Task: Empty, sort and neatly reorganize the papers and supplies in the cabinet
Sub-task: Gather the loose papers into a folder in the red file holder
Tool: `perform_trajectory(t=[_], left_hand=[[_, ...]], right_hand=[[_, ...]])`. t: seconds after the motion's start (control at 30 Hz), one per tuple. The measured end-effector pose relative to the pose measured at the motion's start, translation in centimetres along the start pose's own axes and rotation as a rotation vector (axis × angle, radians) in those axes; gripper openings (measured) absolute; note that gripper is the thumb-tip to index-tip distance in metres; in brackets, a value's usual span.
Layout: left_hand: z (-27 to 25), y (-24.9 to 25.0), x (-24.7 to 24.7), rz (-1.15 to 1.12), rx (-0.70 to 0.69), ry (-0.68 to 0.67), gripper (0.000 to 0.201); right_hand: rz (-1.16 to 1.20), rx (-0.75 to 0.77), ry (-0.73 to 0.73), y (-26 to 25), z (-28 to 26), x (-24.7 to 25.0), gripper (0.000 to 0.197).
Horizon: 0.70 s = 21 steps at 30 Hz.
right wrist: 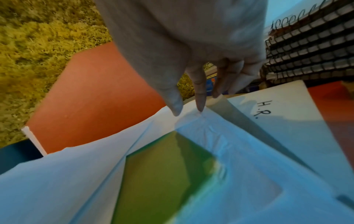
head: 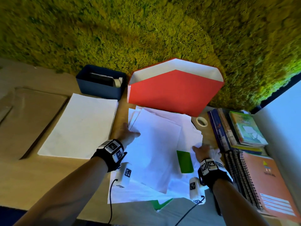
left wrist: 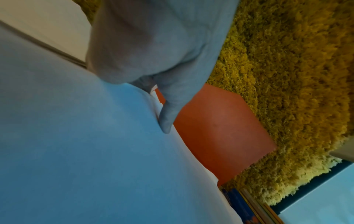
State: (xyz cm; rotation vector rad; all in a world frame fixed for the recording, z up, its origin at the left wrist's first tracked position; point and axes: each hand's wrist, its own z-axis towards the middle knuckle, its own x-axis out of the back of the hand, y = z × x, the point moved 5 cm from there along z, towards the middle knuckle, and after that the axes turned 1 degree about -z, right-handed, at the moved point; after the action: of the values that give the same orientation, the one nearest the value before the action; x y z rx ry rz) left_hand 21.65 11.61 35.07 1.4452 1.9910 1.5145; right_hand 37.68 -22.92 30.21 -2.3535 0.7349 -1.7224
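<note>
In front of you is the wooden bench, and behind it a wall of green moss. The red box leans on this wall, at the back of the bench. Left of it stands a dark blue bin.

On the left part of the bench you have a neat stack of white paper. In the middle, just in front of the red box, lies the loose pile of papers, with sheets at different angles. A green sheet shows between them.

On the right side there are spiral notebooks, and behind them a small stack of books. A roll of tape lies between the red box and the books.

Your left hand rests on the left edge of the loose pile. Its fingers are rather straight and press on the paper; they close around nothing.

Your right hand is at the right edge of the same pile. Its fingers point down and the tips touch a crumpled white sheet, beside a sheet marked "H.R.". You cannot tell whether they pinch it.
</note>
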Motion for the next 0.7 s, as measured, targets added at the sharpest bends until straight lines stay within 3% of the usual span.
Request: perform_trajectory(t=[0.2, 0.27, 0.33, 0.4, 0.53, 0.6, 0.67, 0.7], left_hand=[[0.2, 0.7, -0.7, 0.015, -0.049, -0.057, 0.071], [0.2, 0.7, -0.7, 0.045, -0.046, -0.036, 0.069], [0.2, 0.9, -0.7, 0.079, -0.031, -0.015, 0.067], [0.3, 0.8, -0.8, 0.073, -0.006, 0.004, 0.071], [0.7, 0.8, -0.9, 0.053, 0.017, 0.043, 0.069], [0.9, 0.9, -1.2, 0.009, 0.008, 0.028, 0.047], [1.1, 1.1, -1.3, -0.014, -0.008, 0.056, 0.018], [1.2, 1.0, -1.3, -0.013, -0.014, 0.075, 0.021]], right_hand=[[0.072, 0.002, -0.075, -3.9, -4.5, 2.8, 0.075], [-0.024, 0.047, -0.062, -4.9, -5.5, 4.2, 0.049], [-0.179, 0.153, 0.083, -5.8, -6.8, 6.1, 0.026], [-0.191, 0.249, 0.275, -6.7, -8.1, 8.7, 0.019], [0.205, 0.512, 0.543, -9.4, -10.3, 14.4, 0.013], [0.404, 0.681, 0.616, -11.2, -12.0, 17.7, 0.013], [0.578, 0.814, 0.582, -13.2, -13.7, 20.3, 0.005], [0.671, 0.872, 0.53, -14.1, -14.5, 21.3, 0.003]])
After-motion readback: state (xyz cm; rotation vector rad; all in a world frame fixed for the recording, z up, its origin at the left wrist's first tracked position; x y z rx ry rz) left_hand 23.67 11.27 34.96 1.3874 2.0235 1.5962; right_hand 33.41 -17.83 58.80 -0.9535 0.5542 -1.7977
